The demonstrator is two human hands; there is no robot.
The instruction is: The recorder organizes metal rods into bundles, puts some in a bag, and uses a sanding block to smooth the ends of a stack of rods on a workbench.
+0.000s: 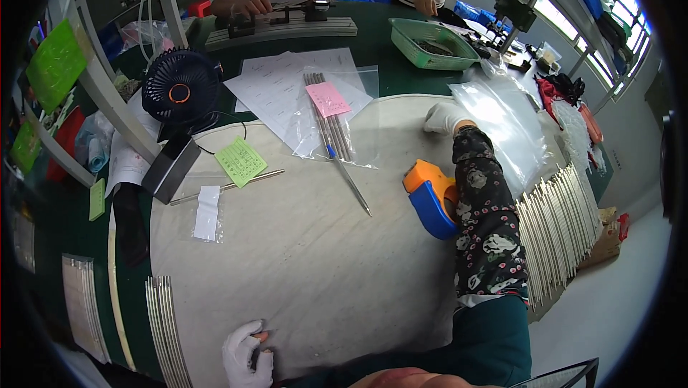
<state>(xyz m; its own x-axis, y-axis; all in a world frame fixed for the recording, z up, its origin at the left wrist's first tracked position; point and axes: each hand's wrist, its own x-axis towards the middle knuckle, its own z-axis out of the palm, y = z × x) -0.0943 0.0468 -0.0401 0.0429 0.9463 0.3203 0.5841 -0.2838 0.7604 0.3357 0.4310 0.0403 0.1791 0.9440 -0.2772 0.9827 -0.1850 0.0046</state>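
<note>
Your landmark is the orange-and-blue tape dispenser [430, 205] on the pale surface of the table [308, 266], just left of your right forearm in its dark floral sleeve [491, 237]. Your right hand [444, 118], in a white glove, lies beyond the dispenser with its fingers curled, by the near-left edge of the clear plastic bags [505, 126]; you cannot tell from here whether it pinches one. Those bags spread beyond the dispenser and to its right. Your left hand [247, 354], gloved with bare fingertips showing, sits well to the left of the dispenser and nearer you; its fingers are half bent, with a narrow gap to the thumb and nothing visible between them. Farther left of the dispenser than that hand stretches a bundle of slim metal rods [166, 331]. Right of the dispenser, past your sleeve, you have a broad row of silvery rods [559, 234]. Left of the dispenser lies a pen [351, 186], its blue end touching a clear bag of rods bearing a pink label [328, 99]. Farther left of the dispenser, a green label [241, 161] covers part of a single rod [265, 176].
</note>
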